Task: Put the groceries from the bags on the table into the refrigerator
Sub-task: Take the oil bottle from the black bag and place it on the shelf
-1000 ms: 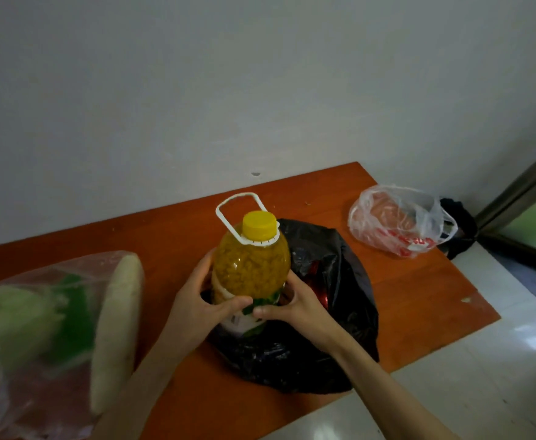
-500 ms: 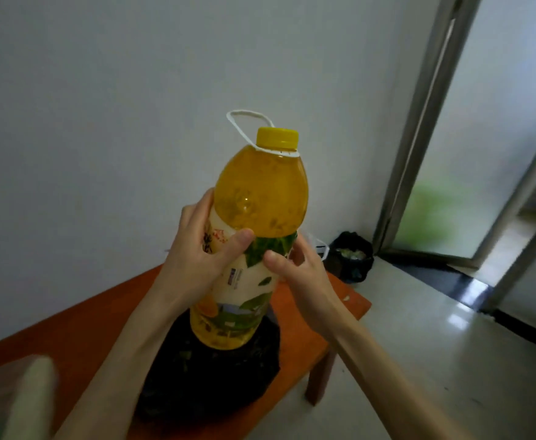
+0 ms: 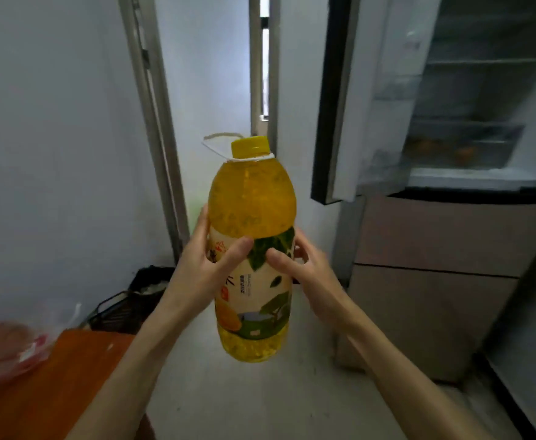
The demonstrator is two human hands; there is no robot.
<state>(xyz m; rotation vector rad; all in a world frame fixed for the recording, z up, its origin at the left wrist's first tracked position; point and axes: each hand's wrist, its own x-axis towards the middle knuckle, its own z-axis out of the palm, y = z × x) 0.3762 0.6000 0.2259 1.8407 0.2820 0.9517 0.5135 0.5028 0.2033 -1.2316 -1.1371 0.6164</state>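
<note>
Between both hands' fingers [image 3: 203, 227], the bottle [image 3: 252, 249] stands upright, gripped midway.

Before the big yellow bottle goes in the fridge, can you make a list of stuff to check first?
1. Both hands on the bottle: ok. The left hand and right hand grip its label from either side.
2. Bottle upright: ok, it stands nearly straight in the air.
3. Yellow cap on: ok. How tight it is, cannot tell.
4. Refrigerator open: ok. Its upper door is swung wide and shelves show inside.
5. Room tall enough for the bottle: cannot tell. The inside is blurred, with orange things in the drawer.
6. Way clear: ok, only bare floor shows between the bottle and the refrigerator.
</note>
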